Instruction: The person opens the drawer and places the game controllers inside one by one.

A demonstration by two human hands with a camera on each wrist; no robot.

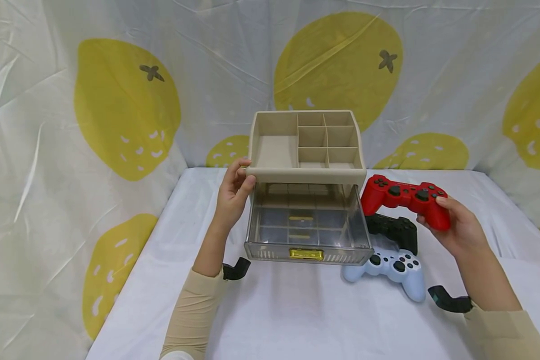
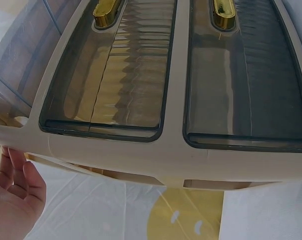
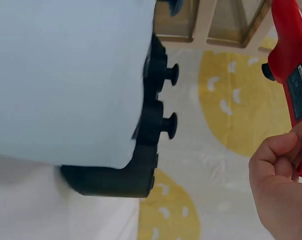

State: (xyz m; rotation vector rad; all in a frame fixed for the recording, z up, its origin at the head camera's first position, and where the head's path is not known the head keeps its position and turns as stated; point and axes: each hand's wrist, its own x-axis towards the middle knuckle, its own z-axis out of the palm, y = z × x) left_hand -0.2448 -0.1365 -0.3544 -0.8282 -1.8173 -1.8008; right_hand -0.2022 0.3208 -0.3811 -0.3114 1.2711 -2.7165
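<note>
A beige desk organizer (image 1: 306, 175) stands mid-table, with a divided open top and a clear smoky drawer (image 1: 274, 251) pulled out toward me. Nothing shows inside that drawer. My left hand (image 1: 232, 194) holds the organizer's front left corner below the top tray, its fingers bent and thumb at the edge. With thumb and fingers, my right hand (image 1: 461, 227) grips a red game controller (image 1: 402, 196) by its right handle, just right of the drawer. Below it lie a black game controller (image 1: 398, 230) and a light blue game controller (image 1: 393, 270), the latter partly behind the drawer corner.
Lower drawers (image 2: 250, 90) with gold handles are closed in the left wrist view. A white cloth covers the table (image 1: 297, 320). Behind it hangs a curtain (image 1: 225, 75) with yellow lemon prints. Black camera mounts (image 1: 450, 300) stick out from both wrists.
</note>
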